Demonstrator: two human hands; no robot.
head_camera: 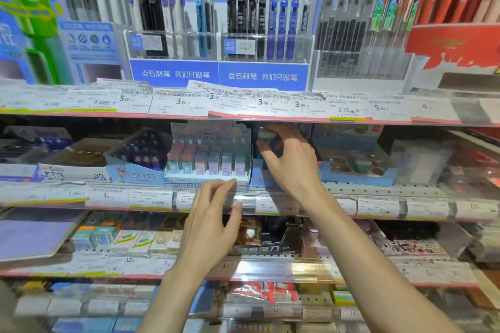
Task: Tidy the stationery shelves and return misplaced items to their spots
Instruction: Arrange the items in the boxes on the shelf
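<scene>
1. Head view: the right hand (290, 162) reaches into the middle shelf, fingers curled around a small pale green and white item (266, 134) held just under the price-label strip (243, 104) of the shelf above; blur hides what the item is.
2. Below that grip sits a blue display box (261, 178), largely hidden by the palm and wrist.
3. Left of the grip, touching the blue box, a pastel display carton (209, 154) holds rows of small pink, mint and lilac packs.
4. Right of the grip, a light blue tray (357, 167) with round wells holds one pale green piece.
5. Lower left of the grip, the left hand (211, 224) holds nothing, fingers loosely bent, fingertips at the clear shelf-edge rail (243, 201) in front of the pastel carton.
6. Behind the left hand, a black box (270, 243) stands on the shelf below.
7. Above the grip, blue pen racks (219, 73) hold upright pens.
</scene>
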